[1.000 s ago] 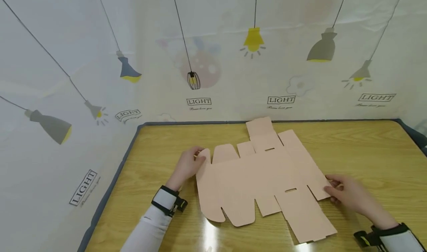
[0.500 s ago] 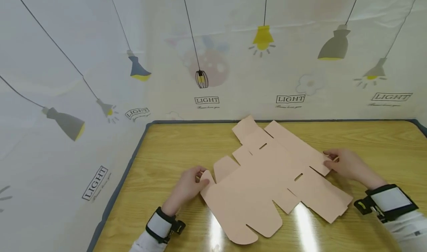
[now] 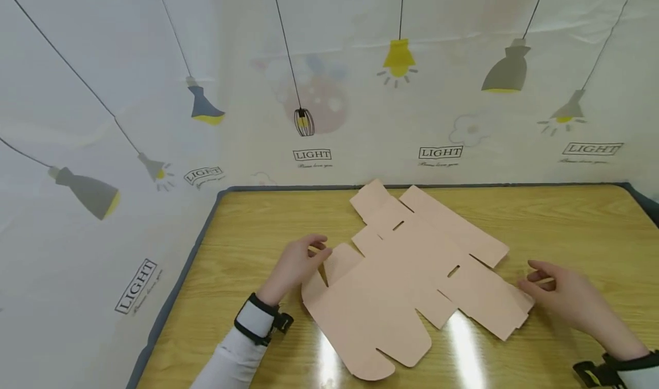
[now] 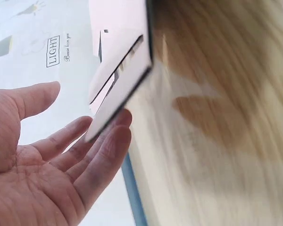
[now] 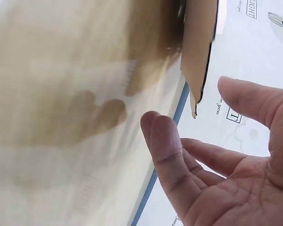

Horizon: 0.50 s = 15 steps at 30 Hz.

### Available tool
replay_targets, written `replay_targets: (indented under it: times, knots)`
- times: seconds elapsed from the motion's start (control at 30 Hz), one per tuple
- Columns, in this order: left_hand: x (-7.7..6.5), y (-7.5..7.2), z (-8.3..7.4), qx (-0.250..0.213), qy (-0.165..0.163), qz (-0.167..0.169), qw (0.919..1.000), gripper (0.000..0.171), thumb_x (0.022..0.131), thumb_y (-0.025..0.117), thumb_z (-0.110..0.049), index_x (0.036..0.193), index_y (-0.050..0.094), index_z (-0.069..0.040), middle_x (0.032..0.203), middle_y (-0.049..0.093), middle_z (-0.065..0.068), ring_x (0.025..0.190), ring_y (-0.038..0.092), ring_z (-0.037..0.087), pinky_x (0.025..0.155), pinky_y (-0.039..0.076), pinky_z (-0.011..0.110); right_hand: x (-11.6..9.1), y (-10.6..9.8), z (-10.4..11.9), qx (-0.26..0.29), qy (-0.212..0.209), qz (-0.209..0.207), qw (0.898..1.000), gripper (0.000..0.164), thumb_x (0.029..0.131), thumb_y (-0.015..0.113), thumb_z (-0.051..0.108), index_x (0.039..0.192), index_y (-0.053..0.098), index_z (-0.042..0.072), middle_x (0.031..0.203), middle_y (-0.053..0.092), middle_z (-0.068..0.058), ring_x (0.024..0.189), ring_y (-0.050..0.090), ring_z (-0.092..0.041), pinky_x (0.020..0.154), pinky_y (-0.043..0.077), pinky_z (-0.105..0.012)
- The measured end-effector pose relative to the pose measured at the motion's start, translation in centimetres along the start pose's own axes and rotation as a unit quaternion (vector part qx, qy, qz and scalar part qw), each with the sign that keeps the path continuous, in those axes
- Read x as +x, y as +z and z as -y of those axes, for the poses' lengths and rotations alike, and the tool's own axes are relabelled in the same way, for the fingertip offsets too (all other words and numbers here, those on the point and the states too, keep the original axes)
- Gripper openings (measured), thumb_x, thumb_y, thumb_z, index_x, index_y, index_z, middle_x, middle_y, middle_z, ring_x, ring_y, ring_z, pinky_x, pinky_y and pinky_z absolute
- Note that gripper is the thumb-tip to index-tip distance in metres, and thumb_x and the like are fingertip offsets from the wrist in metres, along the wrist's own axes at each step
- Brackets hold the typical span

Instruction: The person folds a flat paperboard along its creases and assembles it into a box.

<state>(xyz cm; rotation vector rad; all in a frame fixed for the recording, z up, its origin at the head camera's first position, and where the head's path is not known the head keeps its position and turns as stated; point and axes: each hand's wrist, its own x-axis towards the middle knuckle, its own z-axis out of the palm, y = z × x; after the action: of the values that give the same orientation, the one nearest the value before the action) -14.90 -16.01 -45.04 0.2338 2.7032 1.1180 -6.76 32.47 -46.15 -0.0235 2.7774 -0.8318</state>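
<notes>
A flat, unfolded cardboard box blank [image 3: 391, 274] lies slantwise on the table, pinkish-tan, with cut flaps and two slots. My left hand [image 3: 296, 266] is at its left rounded flap. In the left wrist view, the thumb of that hand [image 4: 56, 160] stands away from the cardboard flap [image 4: 120, 94], while the fingers lie behind its edge; whether they touch is unclear. Beside the right end, my right hand [image 3: 571, 297] has loosely bent fingers and holds nothing. The right wrist view has that hand [image 5: 226, 165] apart from the cardboard edge [image 5: 198, 52].
The wood-grain table [image 3: 257, 217] has a dark blue-grey edge strip [image 3: 288, 189] along its back and left. Behind it hangs a white covering [image 3: 360, 108] printed with lamps. Bright reflections lie on the tabletop near the front.
The cardboard blank turned counterclockwise between the first two frames while both hands held it. Since then both hands have let go, and the right hand has moved down and outward.
</notes>
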Motion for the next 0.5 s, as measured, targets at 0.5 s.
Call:
replay_targets:
  times: [0.5]
  knots:
    - [0.5, 1.4, -0.2, 0.024, 0.019, 0.038, 0.9988, 0.025, 0.098, 0.066, -0.017, 0.120, 0.071, -0.006, 0.100, 0.071, 0.009, 0.085, 0.064, 0.018, 0.069, 0.054, 0.028, -0.9, 1.5, 0.0, 0.073, 0.010, 0.015, 0.997, 0.055, 0.104, 0.057, 0.020, 0.137, 0.045, -0.022, 0.086, 0.066, -0.005, 0.064, 0.063, -0.004, 0.057, 0.052, -0.024]
